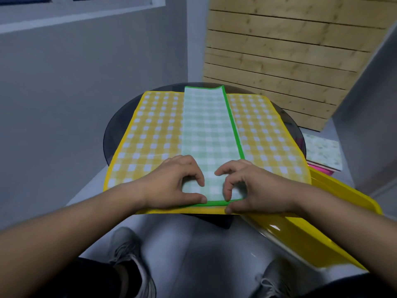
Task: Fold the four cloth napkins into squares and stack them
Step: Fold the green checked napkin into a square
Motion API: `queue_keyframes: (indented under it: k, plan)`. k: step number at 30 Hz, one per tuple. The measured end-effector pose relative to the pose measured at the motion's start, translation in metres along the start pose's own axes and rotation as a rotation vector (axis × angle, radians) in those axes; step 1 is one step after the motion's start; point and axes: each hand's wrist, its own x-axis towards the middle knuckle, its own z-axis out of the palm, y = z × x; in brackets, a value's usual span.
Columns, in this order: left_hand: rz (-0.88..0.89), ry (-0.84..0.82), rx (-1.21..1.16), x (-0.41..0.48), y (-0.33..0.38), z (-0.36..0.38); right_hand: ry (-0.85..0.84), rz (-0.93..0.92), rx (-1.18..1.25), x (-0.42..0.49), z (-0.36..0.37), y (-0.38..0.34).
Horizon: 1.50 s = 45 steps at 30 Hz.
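Progress: early. The green checked napkin (208,125) is folded to a long strip only, not yet a square. It lies down the middle of the yellow checked napkin (154,130), which is spread flat and unfolded across the round glass table (113,134). No stack begun; the other two napkins are not in view. Left hand (178,186) and right hand (247,188) sit on the strip's near end at the table's near edge, fingers curled on top, thumbs at the green hem, pinching it

Readable text, labels, brands, numbers, signs: none. Check pattern only on the green checked napkin (209,130) at the grip and the yellow checked napkin (154,130) beneath it.
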Motion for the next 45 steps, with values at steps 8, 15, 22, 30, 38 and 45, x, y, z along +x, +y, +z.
queue_keyframes:
  k: [8,15,22,30,38,45]
  plan:
    - [-0.054,-0.045,-0.040,0.004,0.002,-0.002,0.028,0.035,0.052,-0.006,0.003,0.000]
    - [-0.076,-0.071,-0.028,0.006,0.002,-0.004,0.035,0.008,-0.002,-0.009,0.004,-0.003]
    - [-0.045,-0.042,-0.186,0.004,0.007,-0.007,0.069,-0.077,-0.158,-0.010,0.006,-0.005]
    - [-0.086,-0.057,-0.350,0.006,0.017,-0.018,0.122,-0.050,-0.067,-0.006,-0.012,-0.012]
    - [-0.055,0.036,-0.358,0.014,0.030,-0.039,0.254,0.038,0.151,-0.004,-0.034,-0.007]
    - [-0.055,0.296,-0.453,0.040,0.031,-0.070,0.383,0.024,0.577,0.003,-0.066,0.006]
